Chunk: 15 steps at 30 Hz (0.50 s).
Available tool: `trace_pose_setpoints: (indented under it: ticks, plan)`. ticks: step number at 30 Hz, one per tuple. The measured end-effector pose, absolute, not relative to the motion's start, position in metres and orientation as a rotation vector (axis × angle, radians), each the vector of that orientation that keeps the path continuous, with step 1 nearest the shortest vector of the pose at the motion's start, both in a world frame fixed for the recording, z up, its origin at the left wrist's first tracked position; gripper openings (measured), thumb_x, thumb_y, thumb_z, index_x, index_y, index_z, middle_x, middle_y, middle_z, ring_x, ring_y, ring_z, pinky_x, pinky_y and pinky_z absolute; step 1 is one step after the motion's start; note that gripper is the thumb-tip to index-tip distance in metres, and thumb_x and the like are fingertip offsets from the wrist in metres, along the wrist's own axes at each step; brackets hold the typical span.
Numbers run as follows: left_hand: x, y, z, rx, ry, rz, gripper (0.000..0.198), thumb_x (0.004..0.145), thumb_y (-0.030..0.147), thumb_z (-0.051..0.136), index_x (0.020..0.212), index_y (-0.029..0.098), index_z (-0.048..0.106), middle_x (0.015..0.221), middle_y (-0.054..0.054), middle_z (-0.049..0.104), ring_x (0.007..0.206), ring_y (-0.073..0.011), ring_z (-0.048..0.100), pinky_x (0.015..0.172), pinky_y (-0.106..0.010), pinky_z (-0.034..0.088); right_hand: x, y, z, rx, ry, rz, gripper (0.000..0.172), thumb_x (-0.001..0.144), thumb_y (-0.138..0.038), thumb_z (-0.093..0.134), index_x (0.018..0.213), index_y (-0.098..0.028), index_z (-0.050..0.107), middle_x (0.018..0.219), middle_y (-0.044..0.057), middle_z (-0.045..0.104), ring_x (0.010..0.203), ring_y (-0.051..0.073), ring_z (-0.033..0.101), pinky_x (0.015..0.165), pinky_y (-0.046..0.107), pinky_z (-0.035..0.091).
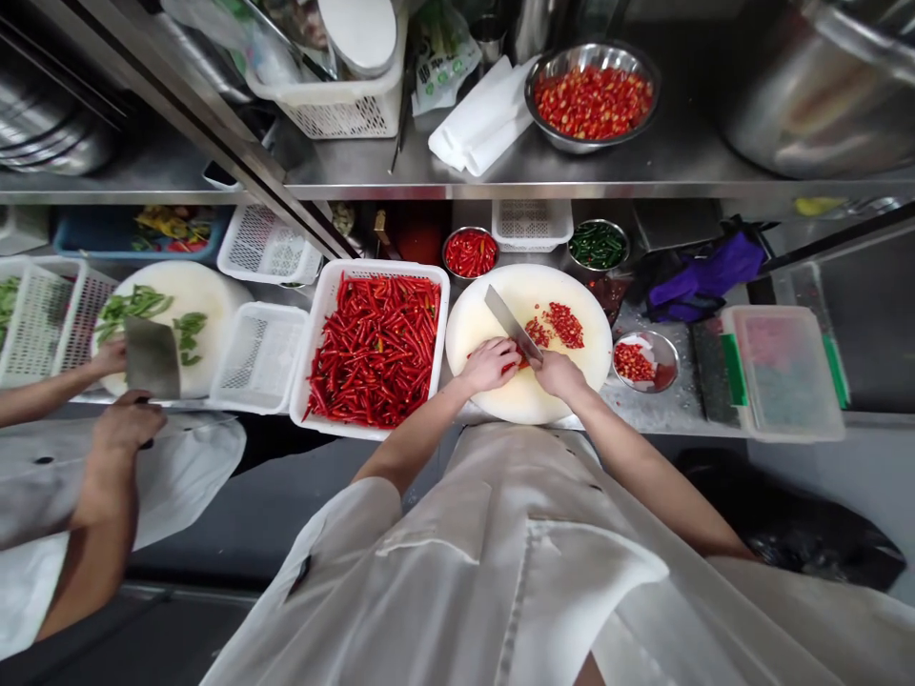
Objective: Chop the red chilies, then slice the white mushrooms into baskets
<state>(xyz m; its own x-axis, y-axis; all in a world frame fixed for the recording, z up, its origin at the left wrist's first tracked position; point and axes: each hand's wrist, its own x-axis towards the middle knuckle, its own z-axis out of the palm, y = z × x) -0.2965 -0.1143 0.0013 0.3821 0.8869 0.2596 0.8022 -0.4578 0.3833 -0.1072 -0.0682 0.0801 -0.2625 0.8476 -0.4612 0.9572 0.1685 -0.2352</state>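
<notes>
A round white cutting board (493,291) lies in front of me. My right hand (561,375) is closed round the handle of a cleaver (504,316), whose blade slants up to the left over the board. Close on the blade's left, my left hand (492,365) rests with curled fingers on red chili peppers (520,362), mostly hidden beneath it. To the blade's right lies a pile of chopped red chili (565,325). A white basket (444,324) of whole red chilies (376,348) stands left of the board. A small metal bowl (668,364) with chopped chili sits right of it.
At left, a co-worker's hands (129,419) hold a cleaver (152,358) over green leaves on another board. Bowls of red (470,252) and green chilies (599,245) stand behind my board. A metal shelf edge (500,191) crosses above. A lidded plastic box (782,367) is at right.
</notes>
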Motion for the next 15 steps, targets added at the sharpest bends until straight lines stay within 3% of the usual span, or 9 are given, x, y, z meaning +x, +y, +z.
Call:
trace_pose_setpoints:
  ticks: [4,10,15]
  plan:
    - [-0.300,-0.114,0.003,2.374,1.509,0.713,0.020,0.100,0.028,0.055,0.109,0.024,0.073,0.120,-0.010,0.068,0.124,-0.0266,0.058,0.112,-0.044,0.048,-0.111,-0.062,0.073,1.719,2.224,-0.803,0.046,0.107,-0.041,0.045,0.131,-0.012,0.072,0.130,0.021,0.074,0.120,0.031,0.070,0.091,0.031,0.050]
    - [-0.305,-0.116,0.009,2.110,1.599,0.932,0.033,0.099,0.021,0.055,0.131,0.018,0.061,0.120,-0.011,0.071,0.122,-0.0252,0.062,0.111,-0.041,0.051,-0.110,-0.056,0.070,1.698,2.293,-0.843,0.043,0.107,-0.038,0.047,0.132,-0.013,0.071,0.130,0.020,0.074,0.118,0.029,0.069,0.090,0.029,0.049]
    - [-0.306,-0.112,0.015,2.130,1.693,0.801,0.035,0.092,0.015,0.061,0.126,0.019,0.066,0.112,-0.009,0.074,0.121,-0.0277,0.061,0.110,-0.042,0.050,-0.110,-0.060,0.070,1.704,2.261,-0.816,0.044,0.108,-0.041,0.046,0.130,-0.012,0.071,0.129,0.021,0.074,0.119,0.031,0.069,0.089,0.031,0.049]
